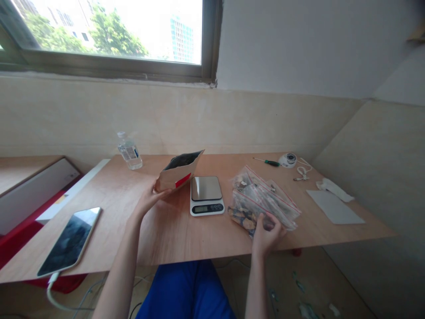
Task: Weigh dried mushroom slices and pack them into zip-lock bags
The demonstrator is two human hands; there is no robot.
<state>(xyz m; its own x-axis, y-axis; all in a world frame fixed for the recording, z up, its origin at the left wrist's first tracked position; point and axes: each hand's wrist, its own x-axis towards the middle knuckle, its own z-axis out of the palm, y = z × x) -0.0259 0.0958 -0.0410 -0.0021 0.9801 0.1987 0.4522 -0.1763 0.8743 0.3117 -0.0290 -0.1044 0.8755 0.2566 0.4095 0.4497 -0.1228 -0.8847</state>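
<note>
near the middle of the frame, a brown paper pouch (175, 177) tilts over the table (175, 241), its dark mouth gaping toward the upper right and a red label on its front. the left hand (150, 198) grips the pouch by its lower left end, the thumb along the near face; the fingers behind are mostly hidden.

at the lower right of centre, the right hand (268, 231) has thumb and fingers brought together, pinching the upper edge of a clear zip bag (244, 218) with brown and dark pieces inside. that bag lies at the near side of a loose pile of other clear bags (265, 190) with red seal lines, right of centre.

between the two hands, at the centre, sits a white kitchen scale (206, 209) with a shiny square plate and a small display; its plate carries nothing. the pouch's right side is just beside it.

a clear bottle (130, 153) with a white cap stands left of the pouch, toward the wall. a tablet-like device (71, 243) lies at the lower left with a white cable (53, 288) plugged in. at the right are a green-handled screwdriver (272, 163), a white dome camera (287, 160) and a white sheet (335, 208).
</note>
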